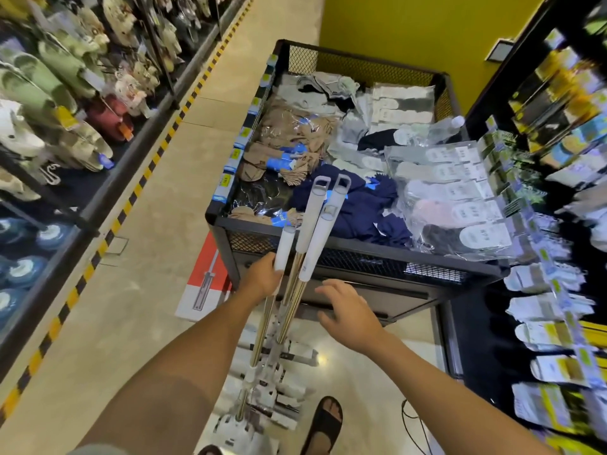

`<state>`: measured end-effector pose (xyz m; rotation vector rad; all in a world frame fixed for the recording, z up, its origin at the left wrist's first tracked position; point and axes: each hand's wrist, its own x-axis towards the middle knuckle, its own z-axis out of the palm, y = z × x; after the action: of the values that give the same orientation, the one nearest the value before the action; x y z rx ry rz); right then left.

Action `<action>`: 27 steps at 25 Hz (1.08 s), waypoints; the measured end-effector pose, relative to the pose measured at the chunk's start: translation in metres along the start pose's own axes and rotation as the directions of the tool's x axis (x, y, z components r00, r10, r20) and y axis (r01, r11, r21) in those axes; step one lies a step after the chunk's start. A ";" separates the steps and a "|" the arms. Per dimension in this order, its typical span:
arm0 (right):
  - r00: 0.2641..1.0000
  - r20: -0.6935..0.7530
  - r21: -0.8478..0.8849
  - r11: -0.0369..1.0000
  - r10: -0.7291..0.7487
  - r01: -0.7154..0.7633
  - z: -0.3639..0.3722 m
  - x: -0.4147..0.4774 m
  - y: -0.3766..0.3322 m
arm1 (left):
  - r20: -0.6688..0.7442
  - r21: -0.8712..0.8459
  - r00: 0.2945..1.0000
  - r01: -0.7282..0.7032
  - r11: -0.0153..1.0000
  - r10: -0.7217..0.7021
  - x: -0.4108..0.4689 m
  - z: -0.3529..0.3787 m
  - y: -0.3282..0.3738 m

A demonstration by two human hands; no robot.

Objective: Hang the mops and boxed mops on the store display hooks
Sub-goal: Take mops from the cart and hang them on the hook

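Three mops (307, 244) with gold metal poles and white grip ends stand upright in front of me, their white heads (262, 385) resting on the floor. My left hand (261, 277) is closed around the leftmost pole just below its white grip. My right hand (345, 307) hovers open a little to the right of the poles, fingers spread, touching nothing. A red and white boxed mop (205, 277) lies on the floor, leaning at the bin's left side. No display hooks for mops are visible.
A black mesh bin (361, 254) full of packaged socks stands directly ahead. Slipper shelves (65, 93) line the left, beyond a yellow-black floor stripe. Hanging sock packs (551, 323) fill the right rack. My sandalled foot (325, 421) is below.
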<state>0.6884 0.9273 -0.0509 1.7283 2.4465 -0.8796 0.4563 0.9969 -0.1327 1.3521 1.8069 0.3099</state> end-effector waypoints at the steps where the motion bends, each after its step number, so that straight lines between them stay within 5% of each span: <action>1: 1.000 -0.004 -0.001 1.000 -0.005 0.005 0.000 -0.002 -0.006 | 0.002 -0.004 1.000 -0.016 1.000 0.016 -0.007 -0.004 -0.004; 6: 0.999 -0.043 0.067 0.998 -0.001 0.004 0.000 -0.008 -0.054 | 0.033 -0.074 0.993 -0.113 0.991 0.116 -0.063 -0.024 -0.032; 16: 0.980 -0.186 0.531 0.846 0.070 0.040 0.025 -0.042 -0.180 | 0.106 -0.251 0.955 -0.243 0.937 0.276 -0.193 -0.054 -0.104; 27: 0.983 -0.180 0.518 0.852 0.025 0.073 0.044 -0.114 -0.221 | 0.109 -0.326 0.961 -0.207 0.922 0.254 -0.258 -0.037 -0.155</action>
<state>0.5267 0.7588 0.0443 2.0089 2.4976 -1.5853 0.3426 0.7201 -0.0864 1.3227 1.4064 0.5810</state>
